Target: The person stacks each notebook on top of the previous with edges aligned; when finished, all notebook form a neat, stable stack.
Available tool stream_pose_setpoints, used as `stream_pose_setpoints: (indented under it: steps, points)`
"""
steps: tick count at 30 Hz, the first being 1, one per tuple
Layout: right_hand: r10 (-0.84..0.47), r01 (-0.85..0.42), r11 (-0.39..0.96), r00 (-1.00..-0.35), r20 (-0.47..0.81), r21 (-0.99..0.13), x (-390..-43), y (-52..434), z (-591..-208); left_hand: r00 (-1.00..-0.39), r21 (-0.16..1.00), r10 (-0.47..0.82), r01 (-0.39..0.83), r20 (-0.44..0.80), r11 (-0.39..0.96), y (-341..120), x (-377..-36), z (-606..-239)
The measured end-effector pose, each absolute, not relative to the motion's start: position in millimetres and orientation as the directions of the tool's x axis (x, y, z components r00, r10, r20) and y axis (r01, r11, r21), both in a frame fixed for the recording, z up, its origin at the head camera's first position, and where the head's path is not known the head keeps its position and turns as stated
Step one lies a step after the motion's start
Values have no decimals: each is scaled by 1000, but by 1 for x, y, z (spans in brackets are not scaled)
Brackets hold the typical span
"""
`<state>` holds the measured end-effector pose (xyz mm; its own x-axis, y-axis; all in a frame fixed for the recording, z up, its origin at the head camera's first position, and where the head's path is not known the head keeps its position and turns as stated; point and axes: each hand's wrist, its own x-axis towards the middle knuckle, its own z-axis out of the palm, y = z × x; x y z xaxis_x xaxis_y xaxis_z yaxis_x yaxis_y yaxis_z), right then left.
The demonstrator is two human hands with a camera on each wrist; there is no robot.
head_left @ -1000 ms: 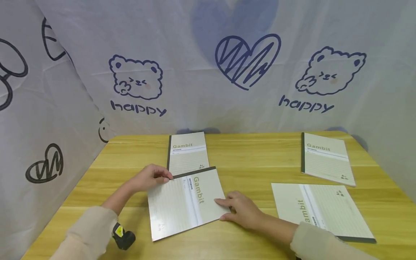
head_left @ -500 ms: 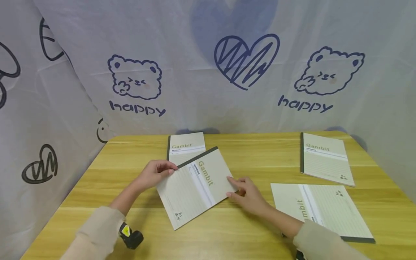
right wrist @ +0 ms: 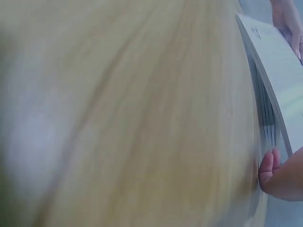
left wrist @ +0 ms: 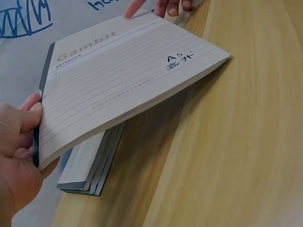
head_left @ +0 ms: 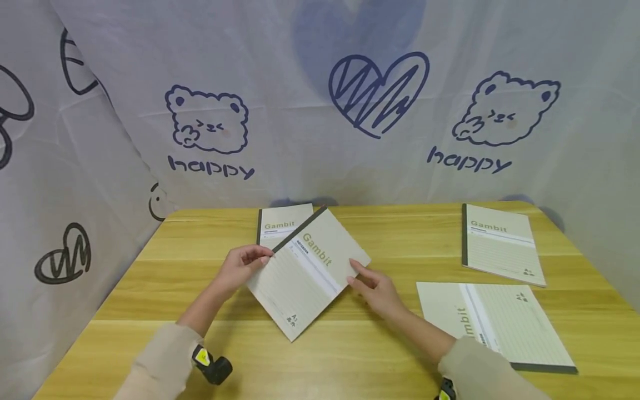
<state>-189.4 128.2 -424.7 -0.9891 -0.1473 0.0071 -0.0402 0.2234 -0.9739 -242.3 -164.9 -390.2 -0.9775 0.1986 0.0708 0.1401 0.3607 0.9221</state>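
Observation:
Tilted above the table is a pale "Gambit" A5 notebook (head_left: 307,278) with a dark spine. My left hand (head_left: 242,269) pinches its spine edge, thumb on the cover. On the opposite edge my right hand (head_left: 380,291) holds it with the fingertips; in the right wrist view, the curled fingers of this right hand (right wrist: 279,177) are beside the notebook's side. Partly covered beneath is a stack of several similar notebooks (head_left: 272,222), whose layered edges show in the left wrist view.
To the right, another notebook stack (head_left: 500,239) lies upright near the back of the wooden table (head_left: 400,239). In front of it a sideways notebook (head_left: 500,316) is partly hidden by the right sleeve (head_left: 485,366). A printed white curtain (head_left: 300,161) hangs behind.
Both hands have turned the held notebook counterclockwise and carried it away from me, so it covers more of the left stack. The notebooks at right have stayed put.

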Motion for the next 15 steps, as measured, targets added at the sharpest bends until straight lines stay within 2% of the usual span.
stream_pose_setpoints:
  steps: [8,15]
  points:
    - [-104,-38,90,-994,29,-995,-185,112,-425,-997,990,71,-5,-15,144,-142,-243,-398]
    - [-64,-19,68,-998,15,-998,-182,108,-424,-994,996,-73,-80,-77,43,-119,-235,-395]
